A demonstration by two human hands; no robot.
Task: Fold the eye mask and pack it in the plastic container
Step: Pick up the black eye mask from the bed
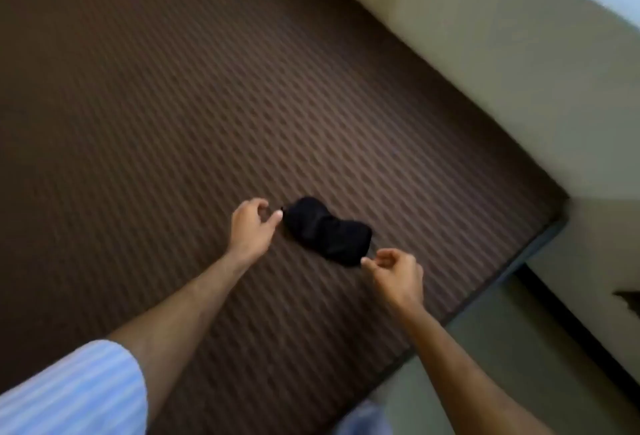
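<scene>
The black eye mask (325,230) lies spread out on a brown striped surface (173,105), its length running from upper left to lower right. My left hand (251,226) is at the mask's left end, thumb and forefinger tips closed on its tip. At the mask's lower right end, my right hand (394,272) has its fingertips pinched on the edge. The view is blurred, so both grips are faint. No plastic container is in view.
The striped surface ends at a dark edge (519,254) to the right, with pale floor (502,365) below it. A beige wall (502,71) runs along the far right side. My blue striped sleeve (72,393) fills the lower left corner.
</scene>
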